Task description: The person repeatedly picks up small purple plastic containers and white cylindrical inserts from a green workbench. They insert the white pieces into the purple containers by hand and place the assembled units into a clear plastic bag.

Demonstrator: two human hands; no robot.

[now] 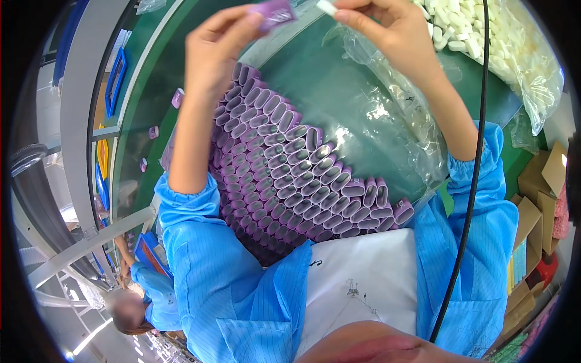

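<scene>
Up at the top edge, my left hand (225, 37) pinches a purple oval shell (275, 14) between thumb and fingers. Across from it, my right hand (392, 31) grips a small white oval piece (327, 7) at the fingertips, a short gap from the shell. Below and between my forearms, many more purple shells (289, 148) stand packed in rows, their open ends facing up and hollow inside. A heap of white oval pieces (461, 25) lies in a clear plastic bag at the upper right.
The clear plastic bag (540, 85) spreads over the green table (315, 78). A few loose purple shells (154, 132) sit on the left beyond my arm. A black cable (482, 121) hangs down on the right, before cardboard boxes (532, 227). Another person (158, 296) works at lower left.
</scene>
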